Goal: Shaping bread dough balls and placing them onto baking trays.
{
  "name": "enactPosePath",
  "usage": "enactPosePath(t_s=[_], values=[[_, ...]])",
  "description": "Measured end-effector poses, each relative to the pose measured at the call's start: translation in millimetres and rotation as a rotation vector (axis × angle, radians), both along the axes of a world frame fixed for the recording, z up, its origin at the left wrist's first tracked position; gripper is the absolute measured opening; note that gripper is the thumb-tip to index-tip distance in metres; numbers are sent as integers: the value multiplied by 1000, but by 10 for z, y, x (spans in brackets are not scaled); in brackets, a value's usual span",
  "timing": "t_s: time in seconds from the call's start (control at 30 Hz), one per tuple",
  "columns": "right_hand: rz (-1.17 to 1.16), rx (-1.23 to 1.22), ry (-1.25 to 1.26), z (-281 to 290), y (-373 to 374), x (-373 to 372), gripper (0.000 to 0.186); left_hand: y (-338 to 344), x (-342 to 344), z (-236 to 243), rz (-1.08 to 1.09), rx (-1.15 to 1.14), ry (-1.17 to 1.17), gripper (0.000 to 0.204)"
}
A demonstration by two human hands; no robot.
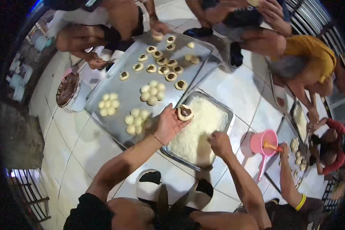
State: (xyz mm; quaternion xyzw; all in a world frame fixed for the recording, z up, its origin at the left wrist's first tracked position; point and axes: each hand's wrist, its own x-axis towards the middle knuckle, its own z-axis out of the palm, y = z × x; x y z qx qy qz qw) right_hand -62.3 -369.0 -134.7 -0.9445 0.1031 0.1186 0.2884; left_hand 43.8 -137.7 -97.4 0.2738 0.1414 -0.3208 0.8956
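The left hand (168, 125) pinches a filled dough piece (185, 112) over the far-left edge of the shallow tray (230, 115) of pale crumbs. The right hand (220, 144) is curled above that tray's near-right part; whether it grips anything, I cannot tell. Many dark-topped rounds (162, 61) look filled on the far metal sheet (130, 94); three clusters of plain balls (152, 92) appear left to fill. White tiled floor (73, 143) surrounds them, with co-workers (310, 57) far and right.

Dough balls (153, 92), a metal tray (132, 92) and a tiled floor (74, 142) suggest a makeshift bakery.
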Motion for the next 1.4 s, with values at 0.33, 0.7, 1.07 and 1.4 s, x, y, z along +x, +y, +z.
enactPosePath(t_s=[0.33,0.7,1.07,1.4], values=[[-50,268,-455,652,365,199,26,-313,-411,-27,-141,267,-152,38],[-103,601,-445,871,431,153,27,-158,-325,141,-296,253,-298,32],[171,251,-771,958,525,172,29,-232,-388,680,-380,1183,-1356,58],[57,329,-754,1069,661,81,26,-181,-379,657,-130,805,-883,49]])
